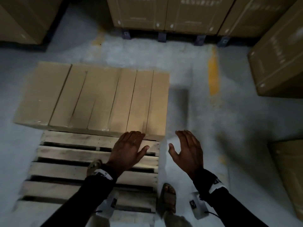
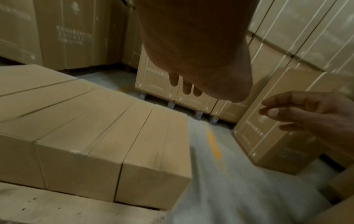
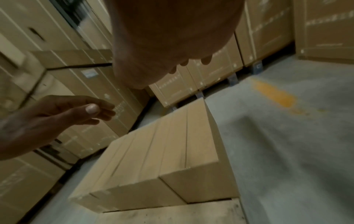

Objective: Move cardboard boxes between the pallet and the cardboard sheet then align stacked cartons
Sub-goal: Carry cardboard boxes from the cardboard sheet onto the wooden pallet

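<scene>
A row of several plain cardboard boxes [image 1: 91, 99] stands side by side on the far end of a wooden pallet [image 1: 70, 174]. My left hand [image 1: 129, 146] hovers open above the pallet slats, its fingertips near the front edge of the rightmost boxes [image 2: 153, 151]. My right hand [image 1: 188, 148] is open too, palm turned inward, over the floor just right of the pallet corner. Neither hand holds anything. In the right wrist view the box row [image 3: 168, 159] sits below my right hand, and my left hand [image 3: 63, 113] shows at the left.
Tall stacks of printed cartons [image 1: 164, 13] on dark pallets line the far side, with more cartons [image 1: 278, 63] at the right and far left. The grey floor [image 1: 205, 112] bears a yellow paint mark [image 1: 213, 74]. My sandalled feet [image 1: 168, 199] stand at the pallet's near right corner.
</scene>
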A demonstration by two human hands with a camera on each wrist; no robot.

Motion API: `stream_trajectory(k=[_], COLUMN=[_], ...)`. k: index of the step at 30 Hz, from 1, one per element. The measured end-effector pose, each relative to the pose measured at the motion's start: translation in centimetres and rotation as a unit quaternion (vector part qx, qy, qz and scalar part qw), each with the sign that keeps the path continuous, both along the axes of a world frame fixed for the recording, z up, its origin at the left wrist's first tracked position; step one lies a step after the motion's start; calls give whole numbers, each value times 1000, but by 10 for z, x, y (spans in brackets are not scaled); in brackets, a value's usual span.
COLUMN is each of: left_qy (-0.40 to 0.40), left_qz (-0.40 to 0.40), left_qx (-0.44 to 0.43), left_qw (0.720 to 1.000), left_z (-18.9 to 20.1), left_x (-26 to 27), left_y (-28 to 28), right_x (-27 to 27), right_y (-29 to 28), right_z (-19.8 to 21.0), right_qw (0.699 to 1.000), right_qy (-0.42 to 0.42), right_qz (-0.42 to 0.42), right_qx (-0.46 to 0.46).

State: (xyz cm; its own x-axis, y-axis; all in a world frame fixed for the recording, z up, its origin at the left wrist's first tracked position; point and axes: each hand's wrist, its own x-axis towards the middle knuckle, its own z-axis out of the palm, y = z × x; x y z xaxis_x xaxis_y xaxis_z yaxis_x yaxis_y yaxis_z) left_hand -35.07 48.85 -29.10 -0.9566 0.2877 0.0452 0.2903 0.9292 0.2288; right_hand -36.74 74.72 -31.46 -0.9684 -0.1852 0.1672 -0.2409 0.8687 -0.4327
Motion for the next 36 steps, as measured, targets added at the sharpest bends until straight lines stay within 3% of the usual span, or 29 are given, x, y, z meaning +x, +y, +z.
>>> stream_trajectory(k=[3,6,11,20,36], left_qy=[21,28,37,72,108], left_qz=[16,36,63,45,-34], left_qx=[13,33,60,75,171], left_qw=[1000,998,996,994,979], left_z=[71,117,165,203,250], left_x=[42,83,145,227,396], left_y=[34,61,92,93,25], right_x=[33,67,125,220,416], right_y=[20,34,53,55,-23], right_z=[66,111,157,195,256], right_qw=[999,999,997,993,976], right_qy=[33,42,48,83,158], right_qz=[10,11,9,-53,-140], right_qx=[-10,-27,-52,-65,-54])
